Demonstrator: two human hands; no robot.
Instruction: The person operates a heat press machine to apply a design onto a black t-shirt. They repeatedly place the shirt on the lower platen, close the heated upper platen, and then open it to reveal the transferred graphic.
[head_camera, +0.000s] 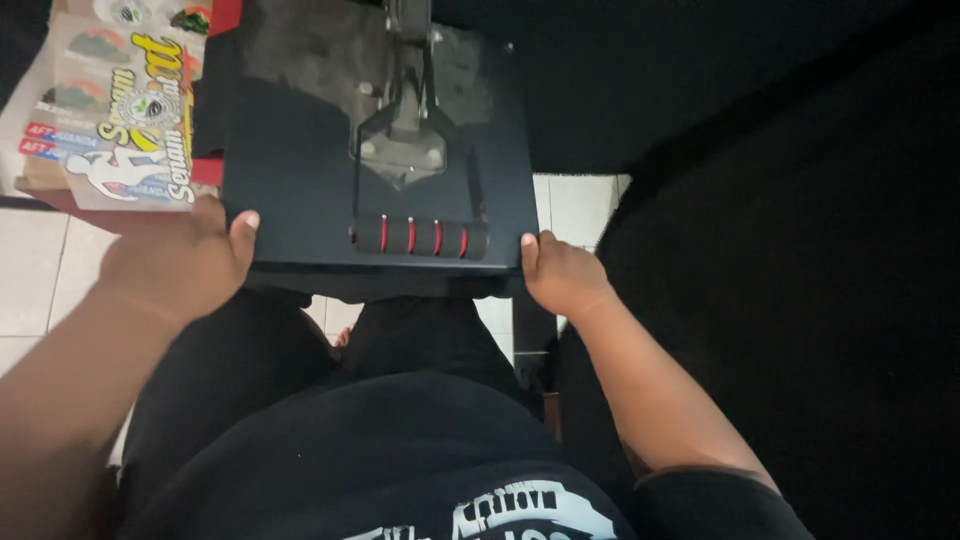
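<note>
Looking straight down on a heat press (300, 170), its flat black upper plate filling the middle of the view, and both hands are on it right at the near edge. The left hand (180, 262) sits at the near left corner, thumb lying up on the top face of the plate, the other fingers curled down out of sight under the edge, so it is clamped on that corner. Over on the other side the right hand (560, 272) is at the near right corner, thumb tip pressed against the plate's side, the remaining fingers tucked below where the camera cannot see them; whether they are gripping the underside I cannot tell, but the hand is plainly touching the plate. Between the two hands, close to the front edge, lies the handle grip (420, 238), a black foam roll with thin red rings, joined to a grey metal lever arm (405, 120) that runs away up the middle of the plate. Off to the left, just beside the press, there is a sheet of printed stickers (115, 110) in yellow, white and green, lying over a red surface. Below, pale floor tiles (35, 270) show either side of the person's dark clothing.
</note>
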